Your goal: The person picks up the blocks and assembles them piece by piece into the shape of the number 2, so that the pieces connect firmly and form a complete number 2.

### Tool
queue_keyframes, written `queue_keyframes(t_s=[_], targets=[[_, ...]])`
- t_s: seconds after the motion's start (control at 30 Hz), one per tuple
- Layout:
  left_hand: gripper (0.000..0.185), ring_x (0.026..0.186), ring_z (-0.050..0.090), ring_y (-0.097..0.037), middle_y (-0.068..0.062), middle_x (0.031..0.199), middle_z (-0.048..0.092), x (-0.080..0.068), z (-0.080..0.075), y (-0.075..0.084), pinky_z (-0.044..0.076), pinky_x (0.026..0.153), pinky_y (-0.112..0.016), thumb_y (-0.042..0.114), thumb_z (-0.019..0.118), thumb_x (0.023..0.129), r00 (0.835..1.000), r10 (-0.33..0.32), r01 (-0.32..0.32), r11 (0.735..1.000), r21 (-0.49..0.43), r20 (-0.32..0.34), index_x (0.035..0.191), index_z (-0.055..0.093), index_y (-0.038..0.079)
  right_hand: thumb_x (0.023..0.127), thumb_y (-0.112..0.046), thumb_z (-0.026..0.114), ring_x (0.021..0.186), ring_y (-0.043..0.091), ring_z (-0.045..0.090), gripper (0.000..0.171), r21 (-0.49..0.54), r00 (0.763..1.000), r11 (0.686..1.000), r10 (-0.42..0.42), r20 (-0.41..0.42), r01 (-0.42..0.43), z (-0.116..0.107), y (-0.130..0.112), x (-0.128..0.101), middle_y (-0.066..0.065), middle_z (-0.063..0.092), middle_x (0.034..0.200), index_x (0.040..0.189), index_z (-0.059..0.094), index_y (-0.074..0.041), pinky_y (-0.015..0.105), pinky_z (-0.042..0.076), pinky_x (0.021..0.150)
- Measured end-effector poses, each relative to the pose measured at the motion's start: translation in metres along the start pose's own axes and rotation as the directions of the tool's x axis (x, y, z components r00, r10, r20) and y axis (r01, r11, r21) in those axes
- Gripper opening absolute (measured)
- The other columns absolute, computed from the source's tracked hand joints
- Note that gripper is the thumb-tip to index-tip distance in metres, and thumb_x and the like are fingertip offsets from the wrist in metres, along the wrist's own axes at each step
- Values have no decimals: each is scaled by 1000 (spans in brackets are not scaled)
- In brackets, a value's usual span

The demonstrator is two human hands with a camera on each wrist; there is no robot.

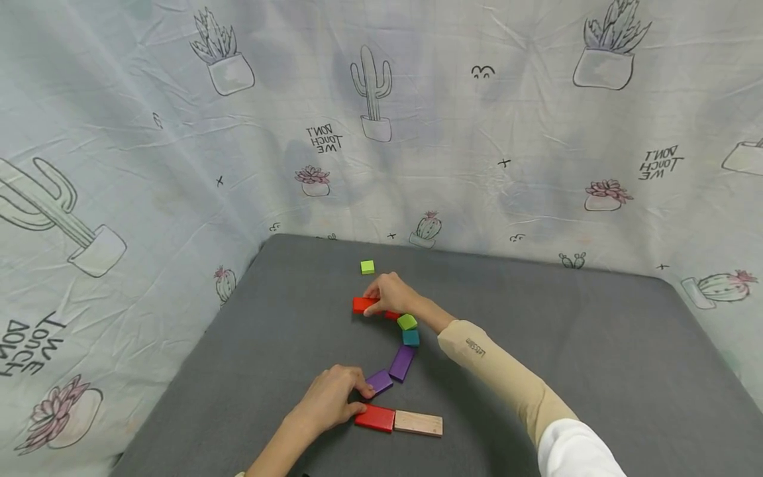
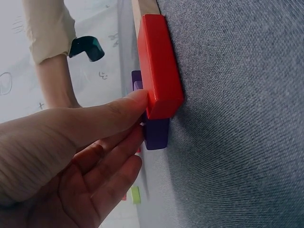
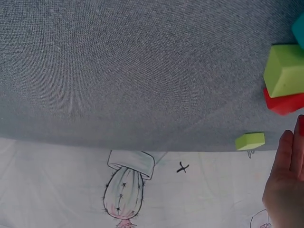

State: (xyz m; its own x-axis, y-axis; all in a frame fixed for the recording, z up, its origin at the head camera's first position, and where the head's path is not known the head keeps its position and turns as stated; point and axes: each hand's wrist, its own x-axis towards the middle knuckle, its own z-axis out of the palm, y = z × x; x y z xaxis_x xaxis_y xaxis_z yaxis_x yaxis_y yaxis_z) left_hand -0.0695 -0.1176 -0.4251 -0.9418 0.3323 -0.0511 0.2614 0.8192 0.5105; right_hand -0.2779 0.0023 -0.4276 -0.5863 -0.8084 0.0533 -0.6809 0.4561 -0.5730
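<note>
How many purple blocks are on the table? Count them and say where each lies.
2. A small purple block lies at the left hand fingertips, just above the near red block. A longer purple block lies up-right of it, below the teal block. None seems hidden.
</note>
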Motion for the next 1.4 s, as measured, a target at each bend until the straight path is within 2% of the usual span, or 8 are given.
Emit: queue_keyframes(t_s=[0.47, 0.83, 1.07, 1.13, 1.27, 1.33, 1.4], targets=[[19, 91, 66, -17, 11, 87, 68, 1, 0, -2, 54, 78, -41, 12, 85, 71, 1000, 4, -4, 1000, 21, -3, 89, 78, 15, 72, -20, 85, 87, 18, 66, 33, -67, 999, 997, 25, 25, -24, 7, 7, 4, 8, 73, 93, 98, 75, -3, 29, 53, 77], [19, 91, 67, -16, 11, 88, 68, 2, -4, -5, 54, 77, -40, 12, 85, 71, 1000, 8, -8, 1000, 17, -13, 89, 78, 13, 72, -18, 86, 82, 16, 65, 31, -78, 1000, 997, -7, 31, 9, 10, 6, 9, 8, 72, 93, 97, 75, -3, 26, 52, 73], [19, 91, 66, -15, 12, 88, 68, 1, -3, -5, 54, 77, -40, 12, 84, 71, 1000, 6, -6, 1000, 20, -12, 89, 79, 14, 71, -24, 86, 94, 21, 65, 46, -55, 997, 998, -2, 79, 6, 1, 8, 12, 11, 71, 103, 108, 71, 0, 28, 53, 81], [19, 91, 66, -15, 12, 87, 67, 0, -2, -4, 54, 77, -40, 12, 84, 71, 1000, 10, -10, 1000, 16, -16, 90, 79, 15, 73, -25, 84, 95, 22, 65, 47, -38, 998, 999, 11, 57, -9, -6, 10, 15, 11, 70, 105, 110, 70, 0, 30, 53, 81], [19, 89, 66, -15, 12, 86, 68, -1, -1, -4, 54, 76, -39, 11, 85, 70, 999, 18, -17, 1000, 11, -39, 88, 78, 15, 81, -20, 78, 100, 29, 63, 44, 8, 996, 998, 68, -52, -68, -19, 18, 24, 17, 67, 112, 116, 66, 5, 36, 52, 83], [19, 89, 66, -15, 12, 86, 68, -2, 0, -4, 54, 75, -39, 10, 85, 69, 999, 18, -18, 1000, 11, -48, 87, 78, 15, 84, -17, 74, 109, 32, 60, 46, 10, 992, 995, 98, -84, -98, -20, 21, 31, 20, 63, 120, 122, 61, 6, 40, 49, 90], [19, 89, 66, -15, 13, 86, 68, -2, 1, -3, 54, 75, -39, 10, 85, 69, 999, 17, -17, 1000, 8, -51, 86, 78, 15, 86, -16, 73, 119, 32, 54, 51, -9, 987, 990, 138, -81, -139, -17, 25, 37, 19, 58, 129, 129, 56, 5, 41, 44, 98]])
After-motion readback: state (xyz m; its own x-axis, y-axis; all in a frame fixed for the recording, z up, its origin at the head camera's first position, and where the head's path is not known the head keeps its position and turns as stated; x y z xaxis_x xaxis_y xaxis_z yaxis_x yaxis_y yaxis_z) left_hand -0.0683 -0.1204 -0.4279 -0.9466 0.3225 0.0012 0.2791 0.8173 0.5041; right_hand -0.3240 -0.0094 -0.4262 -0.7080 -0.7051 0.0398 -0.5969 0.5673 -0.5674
